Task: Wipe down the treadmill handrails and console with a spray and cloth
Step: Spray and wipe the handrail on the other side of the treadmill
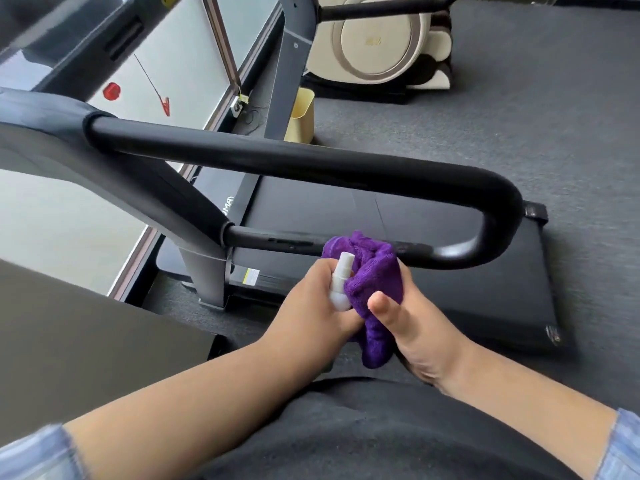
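Head view shows one small white plastic spray bottle (338,284) and one crumpled purple terry cloth (372,289), pressed against each other just below the lower bar of one looped black padded handrail (311,161). Left hand (311,313) has its grip curled round the bottle, whose nozzle points up and away toward the rail. Right hand (412,327) has its grip clamped on the cloth, thumb on top, the bunched upper part of the cloth overlapping the lower bar while a tail hangs down between the two wrists. Below the rail lies one black treadmill deck (433,220); partial white lettering beside its front reads roughly "MA", the rest unreadable. One pale yellow plastic bin (301,112) stands on the grey carpet floor (536,98), with one cream-coloured exercise machine (374,46) beyond it.
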The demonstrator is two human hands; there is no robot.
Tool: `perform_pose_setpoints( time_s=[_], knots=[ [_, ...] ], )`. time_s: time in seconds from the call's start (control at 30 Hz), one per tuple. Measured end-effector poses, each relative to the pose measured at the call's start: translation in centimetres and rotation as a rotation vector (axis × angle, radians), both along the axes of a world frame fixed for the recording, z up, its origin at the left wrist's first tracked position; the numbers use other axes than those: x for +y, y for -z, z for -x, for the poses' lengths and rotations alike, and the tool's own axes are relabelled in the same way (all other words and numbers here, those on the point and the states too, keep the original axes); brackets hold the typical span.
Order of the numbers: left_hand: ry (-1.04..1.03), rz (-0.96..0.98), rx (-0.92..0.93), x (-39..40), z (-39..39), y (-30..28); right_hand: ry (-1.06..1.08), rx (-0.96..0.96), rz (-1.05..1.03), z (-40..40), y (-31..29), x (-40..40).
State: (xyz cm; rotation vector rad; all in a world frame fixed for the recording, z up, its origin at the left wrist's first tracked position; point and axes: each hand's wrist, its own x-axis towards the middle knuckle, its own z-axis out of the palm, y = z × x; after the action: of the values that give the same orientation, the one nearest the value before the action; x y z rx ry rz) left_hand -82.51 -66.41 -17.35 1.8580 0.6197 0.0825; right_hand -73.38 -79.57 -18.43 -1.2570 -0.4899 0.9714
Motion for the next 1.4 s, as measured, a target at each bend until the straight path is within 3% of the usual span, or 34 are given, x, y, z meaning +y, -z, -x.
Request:
perform_pose_setpoints(
  time_s=[0.13,0.27,0.4,0.5,0.63,0.7,0.77,0.97,1.13,1.27,1.4],
  knots=[
    [0.066,-0.001,-0.033,1.2,-0.9,0.1,0.070,-0.096,0.061,-0.1,-0.3,0.3],
    [0.113,-0.023,-0.064,1.0,-2.0,0.3,0.307,-0.255,0.104,-0.1,-1.4,-0.4],
    [0.055,-0.055,-0.043,0.9,-2.4,0.8,0.515,-0.736,0.279,-2.5,-2.2,-1.2],
    [-0.014,-0.050,-0.058,0.8,-2.1,0.9,0.354,-1.073,0.521,-5.0,-1.5,-1.7],
    [-0.065,-0.043,-0.055,0.6,-1.9,1.0,-0.102,-1.542,1.084,-6.9,0.8,-1.1],
    [-0.070,-0.040,-0.056,0.4,-1.7,1.2,-0.215,-1.588,1.241,-6.9,1.5,-0.3],
    [-0.075,-0.037,-0.051,0.3,-1.4,1.3,-0.226,-1.590,1.273,-7.1,1.8,0.5],
    [-0.135,-0.018,-0.012,0.8,-0.2,1.8,-0.262,-1.653,1.062,-7.7,2.4,3.7],
    [-0.154,0.011,-0.031,1.0,0.5,2.1,-0.403,-1.526,0.832,-6.5,3.3,10.5],
    [-0.140,0.037,-0.043,1.0,0.4,2.1,-0.423,-1.505,0.844,-7.4,3.3,10.0],
    [-0.127,0.033,-0.047,1.0,-0.3,1.8,-0.309,-1.517,0.979,-9.7,3.0,5.6]
  ],
)
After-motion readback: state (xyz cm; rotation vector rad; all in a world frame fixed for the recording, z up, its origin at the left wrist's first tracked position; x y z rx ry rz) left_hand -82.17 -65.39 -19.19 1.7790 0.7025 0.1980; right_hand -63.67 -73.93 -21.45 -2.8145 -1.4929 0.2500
